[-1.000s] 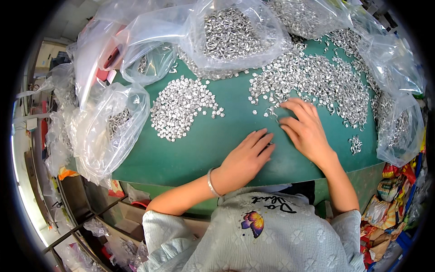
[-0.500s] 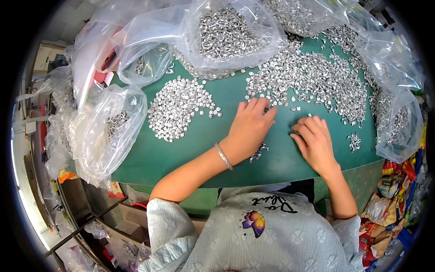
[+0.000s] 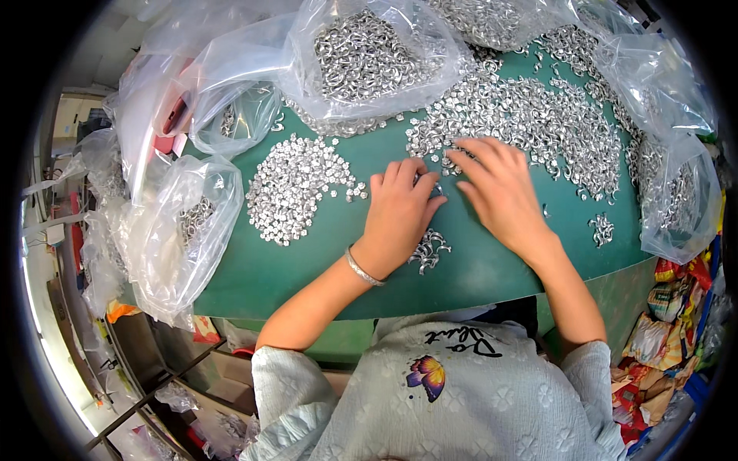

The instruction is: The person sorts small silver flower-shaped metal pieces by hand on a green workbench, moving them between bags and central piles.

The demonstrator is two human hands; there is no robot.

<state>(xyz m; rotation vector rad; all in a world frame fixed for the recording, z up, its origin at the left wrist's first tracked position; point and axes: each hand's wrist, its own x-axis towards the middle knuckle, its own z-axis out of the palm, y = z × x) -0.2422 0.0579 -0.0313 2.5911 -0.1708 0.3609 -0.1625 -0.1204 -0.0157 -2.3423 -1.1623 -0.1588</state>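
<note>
Many small silver metal pieces (image 3: 561,127) lie in a broad, loose heap on the green worktop (image 3: 492,269), at its far side, right of the middle. The right hand (image 3: 503,188) reaches to the near edge of this heap, palm down, slightly blurred; its fingers are spread, with the thumb well apart from them. Just left of it, the left hand (image 3: 396,211) is bent over, fingers curled and close together, with some metal showing by the fingertips; whether they pinch it, I cannot tell. Beside that hand's thumb side, nearer the body, sits a small pile of curved pieces (image 3: 430,252).

Farther left is a rounded pile of flower-shaped pieces (image 3: 288,188). A small cluster (image 3: 602,229) lies apart near the right edge. Behind the piles stands an open clear bag (image 3: 450,73) filled with similar pieces; another clear bag (image 3: 165,261) slumps at the left, and a third (image 3: 665,238) at the right. A silver bracelet (image 3: 360,269) circles the left wrist. Colourful packages (image 3: 653,342) are heaped beyond the worktop, lower right.
</note>
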